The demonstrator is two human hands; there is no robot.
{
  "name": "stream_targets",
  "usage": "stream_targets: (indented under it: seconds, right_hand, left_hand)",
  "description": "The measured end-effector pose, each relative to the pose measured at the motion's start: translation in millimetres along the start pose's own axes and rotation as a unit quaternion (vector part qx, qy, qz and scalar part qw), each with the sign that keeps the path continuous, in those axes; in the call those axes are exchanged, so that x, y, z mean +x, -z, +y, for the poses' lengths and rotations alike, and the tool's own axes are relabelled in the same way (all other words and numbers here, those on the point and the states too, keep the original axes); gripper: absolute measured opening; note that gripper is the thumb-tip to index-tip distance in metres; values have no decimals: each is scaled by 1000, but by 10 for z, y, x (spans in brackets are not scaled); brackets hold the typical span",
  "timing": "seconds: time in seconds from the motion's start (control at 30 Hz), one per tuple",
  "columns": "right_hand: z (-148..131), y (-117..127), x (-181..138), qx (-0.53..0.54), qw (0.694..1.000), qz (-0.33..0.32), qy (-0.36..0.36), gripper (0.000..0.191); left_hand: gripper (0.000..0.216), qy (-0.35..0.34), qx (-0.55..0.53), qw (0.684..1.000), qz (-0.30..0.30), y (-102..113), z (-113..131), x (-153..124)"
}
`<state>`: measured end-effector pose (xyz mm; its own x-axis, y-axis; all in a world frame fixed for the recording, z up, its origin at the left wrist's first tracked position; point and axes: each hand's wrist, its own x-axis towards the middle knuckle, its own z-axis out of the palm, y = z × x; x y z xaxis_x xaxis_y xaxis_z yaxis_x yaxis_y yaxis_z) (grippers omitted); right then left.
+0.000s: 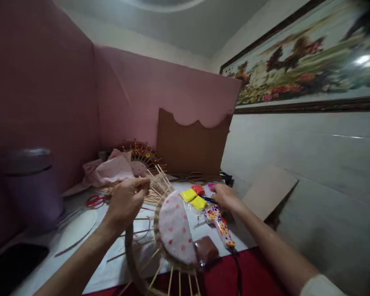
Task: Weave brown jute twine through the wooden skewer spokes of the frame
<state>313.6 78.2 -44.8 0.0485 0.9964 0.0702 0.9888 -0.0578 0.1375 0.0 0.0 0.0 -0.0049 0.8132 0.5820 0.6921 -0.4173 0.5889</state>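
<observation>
My left hand [126,203] is raised beside a fan of thin sticks with weaving between them [160,183]. Its thumb and fingers are pinched together; whatever lies between them is too small to make out. Below is a half-round frame [156,224] with a woven edge, light cloth with red dots [174,226] on its face, and sticks radiating outward. A thick brown curved strip [130,255] runs around those sticks. My right hand [226,197] reaches down by a pink packet [211,186] and a dark blue slender tool [209,200]. Its fingertips are partly hidden.
Yellow packets [199,203], a red packet [198,190], a flower-patterned glue gun [220,226] and a brown packet [206,250] lie on the right. Red-handled scissors [95,201], a purple tumbler [33,193] and a phone [17,267] are left. Cardboard [193,148] stands behind.
</observation>
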Motion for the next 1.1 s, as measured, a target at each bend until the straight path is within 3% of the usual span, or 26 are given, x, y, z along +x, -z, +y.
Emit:
stream_targets:
  seconds: [0.2, 0.33, 0.53, 0.73, 0.83, 0.87, 0.93, 0.97, 1.03, 1.1]
  right_hand:
    - [-33, -46, 113, -6, 998, -42, 35, 21]
    - [-130, -52, 197, -3, 998, -34, 57, 17]
    - [-252, -87, 295, 61, 995, 61, 53, 15]
    - [-296, 193, 92, 228, 963, 141, 38, 26]
    - [-465, 326, -214, 349, 924, 134, 83, 49]
    - [-541, 347, -333, 483, 865, 95, 101, 52]
    - [-697, 359, -567, 631, 766, 6, 123, 55]
    - [-768, 354, -673, 662, 736, -42, 136, 56]
    - [-881, 338, -846, 684, 703, -91, 171, 53]
    - [-952, 324, -967, 711, 665, -92, 212, 47]
  left_hand:
    - [18, -1, 9, 1000, -2, 6, -15, 9]
    - [19, 3, 7, 1000, 0, -2, -6, 3]
    - [25, 15, -5, 1000, 14, -15, -16, 0]
    - [28, 8, -2, 1000, 18, -41, -32, -1]
    - [28, 4, -25, 999, 20, -65, -36, 5]
    - [27, 6, -39, 999, 20, -70, -32, 6]
    - [26, 15, -72, 997, 19, -70, -14, 4]
    - [26, 16, -85, 996, 19, -65, -1, 2]
    - [25, 12, -92, 995, 24, -46, 30, -8]
    - [23, 2, -76, 997, 28, -22, 61, -20]
